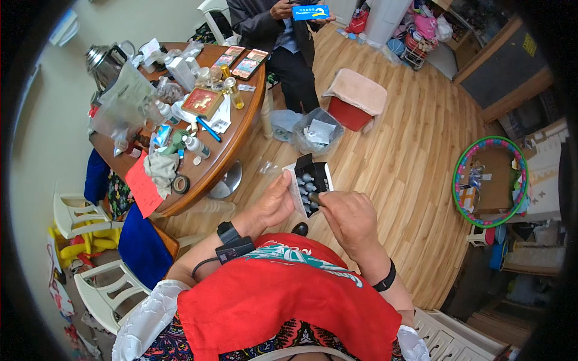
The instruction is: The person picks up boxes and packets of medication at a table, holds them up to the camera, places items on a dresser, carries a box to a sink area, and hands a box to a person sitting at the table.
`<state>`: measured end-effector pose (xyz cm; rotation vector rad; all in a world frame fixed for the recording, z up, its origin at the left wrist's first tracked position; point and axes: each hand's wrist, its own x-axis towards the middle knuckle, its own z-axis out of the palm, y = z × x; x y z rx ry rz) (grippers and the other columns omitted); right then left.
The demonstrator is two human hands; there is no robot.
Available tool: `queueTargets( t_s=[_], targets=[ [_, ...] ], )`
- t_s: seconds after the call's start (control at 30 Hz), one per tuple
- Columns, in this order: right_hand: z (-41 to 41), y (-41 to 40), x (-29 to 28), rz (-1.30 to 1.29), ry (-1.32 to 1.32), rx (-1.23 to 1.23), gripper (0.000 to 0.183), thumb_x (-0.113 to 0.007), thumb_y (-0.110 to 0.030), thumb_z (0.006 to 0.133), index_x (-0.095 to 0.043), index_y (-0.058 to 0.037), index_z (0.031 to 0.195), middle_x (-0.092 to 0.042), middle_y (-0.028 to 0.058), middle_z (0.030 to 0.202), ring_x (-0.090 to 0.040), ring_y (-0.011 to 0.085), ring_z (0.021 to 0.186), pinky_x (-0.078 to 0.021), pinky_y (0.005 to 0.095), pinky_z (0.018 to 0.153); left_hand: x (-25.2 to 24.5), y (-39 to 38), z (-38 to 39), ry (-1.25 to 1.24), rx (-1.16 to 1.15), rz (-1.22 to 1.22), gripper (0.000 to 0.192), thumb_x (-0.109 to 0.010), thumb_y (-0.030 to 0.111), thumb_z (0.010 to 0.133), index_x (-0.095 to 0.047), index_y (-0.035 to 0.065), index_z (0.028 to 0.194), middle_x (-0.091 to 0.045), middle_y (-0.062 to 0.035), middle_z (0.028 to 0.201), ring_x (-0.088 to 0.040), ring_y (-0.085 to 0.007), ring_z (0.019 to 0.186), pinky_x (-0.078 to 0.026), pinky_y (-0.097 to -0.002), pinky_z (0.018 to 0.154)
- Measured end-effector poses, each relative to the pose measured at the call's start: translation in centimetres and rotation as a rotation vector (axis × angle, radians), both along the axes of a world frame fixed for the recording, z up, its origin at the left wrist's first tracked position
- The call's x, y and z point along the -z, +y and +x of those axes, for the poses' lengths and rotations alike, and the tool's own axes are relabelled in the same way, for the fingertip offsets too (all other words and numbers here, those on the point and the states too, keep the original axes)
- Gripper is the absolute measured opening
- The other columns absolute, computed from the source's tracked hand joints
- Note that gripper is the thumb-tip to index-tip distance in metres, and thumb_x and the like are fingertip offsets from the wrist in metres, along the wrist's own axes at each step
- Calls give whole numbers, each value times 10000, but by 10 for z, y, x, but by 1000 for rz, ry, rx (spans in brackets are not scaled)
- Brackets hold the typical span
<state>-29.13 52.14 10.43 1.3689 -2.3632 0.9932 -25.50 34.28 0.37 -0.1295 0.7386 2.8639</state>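
My left hand (273,201) holds a small white carton (298,198) with a dark inside, its flap up, in front of my red apron (289,302). Several small pale bulb-shaped bottles or ampoules (308,178) stand inside it. The fingertips of my right hand (350,216) pinch a small dark item (315,197) at the carton's right side; whether it is inside or just above cannot be told.
At the left, a round wooden table (246,131) bears bottles, boxes, phones and a tape roll (181,184). Beyond it a seated person (289,49) holds a blue box (310,12). Plastic bags (318,133) and a cloth-covered stool (354,97) stand on the wooden floor.
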Motion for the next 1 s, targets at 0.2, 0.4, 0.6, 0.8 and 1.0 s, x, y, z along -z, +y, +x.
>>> queueTargets(
  t_s=[0.2, 0.4, 0.6, 0.8, 1.0],
  targets=[
    [-7, 3, 10, -103, -142, 113, 244, -677, -52, 707, -586, -34, 933, -576, 101, 809, -566, 259, 718, -447, 350, 619, -1, -4, 3, -59, 62, -9, 561, -412, 497, 891, -420, 72, 1256, -555, -88, 1165, -553, -208, 1050, -443, -386, 911],
    [-10, 1, 5, -172, -470, 164, 206, -667, -44, 753, -599, -25, 946, -584, 115, 820, -581, 224, 656, -466, 300, 556, 1, -8, 2, -120, 132, -47, 543, -320, 497, 926, -455, 56, 1212, -594, -85, 1071, -604, -189, 941, -502, -340, 828],
    [-15, -6, 5, -146, -613, 202, 194, -658, -50, 758, -614, -29, 946, -602, 113, 810, -587, 232, 675, -472, 321, 596, 15, -12, 1, -292, 250, -51, 509, -303, 489, 938, -529, 69, 1117, -632, -67, 932, -630, -163, 804, -530, -327, 723],
    [-18, -21, -5, 72, -44, 138, 192, -678, -86, 706, -619, -89, 889, -597, 71, 762, -531, 241, 741, -392, 350, 703, 24, -11, 2, -389, 239, -81, 483, -309, 467, 946, -536, 71, 1104, -636, -68, 910, -631, -170, 782, -530, -314, 701],
    [-18, -33, -12, 230, 15, 48, 148, -672, -124, 697, -589, -105, 818, -563, 47, 715, -507, 225, 728, -347, 374, 744, 18, -11, 3, -368, 219, -90, 456, -308, 430, 958, -538, 63, 1103, -632, -73, 916, -627, -169, 775, -528, -308, 706]
  ],
)
